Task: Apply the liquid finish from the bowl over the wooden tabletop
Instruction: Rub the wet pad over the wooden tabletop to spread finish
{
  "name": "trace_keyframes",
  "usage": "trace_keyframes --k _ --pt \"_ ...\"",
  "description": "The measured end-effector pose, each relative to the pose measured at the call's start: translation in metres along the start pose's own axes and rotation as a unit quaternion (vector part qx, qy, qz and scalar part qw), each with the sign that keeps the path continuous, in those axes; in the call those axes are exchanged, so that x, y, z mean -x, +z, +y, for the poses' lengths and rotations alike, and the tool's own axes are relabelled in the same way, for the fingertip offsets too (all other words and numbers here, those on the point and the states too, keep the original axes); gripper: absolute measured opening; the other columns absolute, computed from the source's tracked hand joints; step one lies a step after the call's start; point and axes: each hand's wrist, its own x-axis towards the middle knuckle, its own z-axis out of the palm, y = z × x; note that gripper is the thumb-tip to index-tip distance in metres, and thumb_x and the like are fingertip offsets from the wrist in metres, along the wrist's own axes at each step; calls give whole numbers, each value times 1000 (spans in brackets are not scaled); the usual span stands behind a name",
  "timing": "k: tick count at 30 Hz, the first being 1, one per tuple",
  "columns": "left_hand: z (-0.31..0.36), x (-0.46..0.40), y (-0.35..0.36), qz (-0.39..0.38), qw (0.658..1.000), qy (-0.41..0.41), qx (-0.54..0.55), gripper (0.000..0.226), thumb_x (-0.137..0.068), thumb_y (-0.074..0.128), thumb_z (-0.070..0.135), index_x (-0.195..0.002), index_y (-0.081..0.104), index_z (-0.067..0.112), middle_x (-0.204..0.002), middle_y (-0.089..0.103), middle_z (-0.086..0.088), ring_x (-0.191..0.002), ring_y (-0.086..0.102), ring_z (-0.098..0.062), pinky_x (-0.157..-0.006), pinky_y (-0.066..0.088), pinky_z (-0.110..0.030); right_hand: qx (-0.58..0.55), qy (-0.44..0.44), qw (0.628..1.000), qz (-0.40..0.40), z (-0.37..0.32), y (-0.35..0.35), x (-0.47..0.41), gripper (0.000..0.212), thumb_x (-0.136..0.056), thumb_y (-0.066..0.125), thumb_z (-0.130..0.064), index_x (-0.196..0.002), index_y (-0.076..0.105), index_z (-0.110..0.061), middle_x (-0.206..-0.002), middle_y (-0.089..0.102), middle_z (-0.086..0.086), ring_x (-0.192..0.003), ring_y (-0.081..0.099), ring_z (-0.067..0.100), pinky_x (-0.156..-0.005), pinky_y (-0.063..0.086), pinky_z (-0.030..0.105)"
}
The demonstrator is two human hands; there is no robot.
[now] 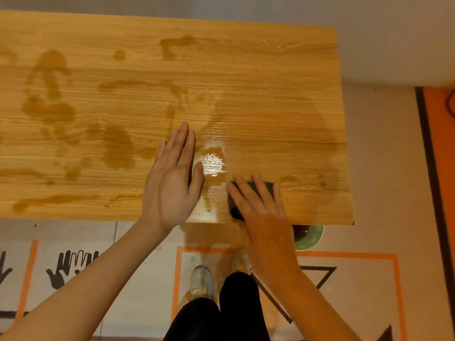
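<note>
A wooden tabletop [258,82] fills the upper view, marked with dark wet patches of finish and a glossy puddle [213,161] near its front edge. My right hand [261,205] presses flat on a dark sponge [266,187] at the front edge, fingers straight over it. My left hand [172,178] is spread with straight fingers over the wood just left of the puddle; contact with the wood cannot be told. A green bowl [311,238] of dark liquid sits on the floor below the table's front right, partly hidden by the tabletop and my right wrist.
The floor below carries orange tape lines [357,255], black hand prints [71,264] and a black triangle. My feet in pale shoes [202,281] stand close to the table's front edge. An orange mat with a dark border [440,143] lies at the right.
</note>
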Motion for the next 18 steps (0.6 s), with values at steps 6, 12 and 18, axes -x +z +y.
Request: trace_keyframes --k 6,12,18 --pt "-4 2 3 37 999 29 8 57 -106 34 32 -156 29 5 -166 21 -8 -155 13 -19 -127 8 -33 -47 130 989 58 49 -14 -103 47 -100 46 -33 -145 42 -20 -155 33 -2 -148 16 22 -120 -1 39" --pt "-6 2 5 35 999 31 -3 58 -106 30 33 -157 26 5 -166 19 -9 -156 12 -21 -127 4 -31 -84 93 990 70 5 -3 32 50 -90 62 -22 -138 51 -20 -150 41 -5 -147 21 20 -122 6 44" --pt "-7 -1 6 36 999 35 -6 62 -105 24 38 -157 23 4 -167 16 -9 -156 11 -22 -124 -4 -23 -112 141 981 70 70 -26 -42 42 -97 54 -25 -139 51 -21 -151 41 -3 -147 19 20 -121 5 41"
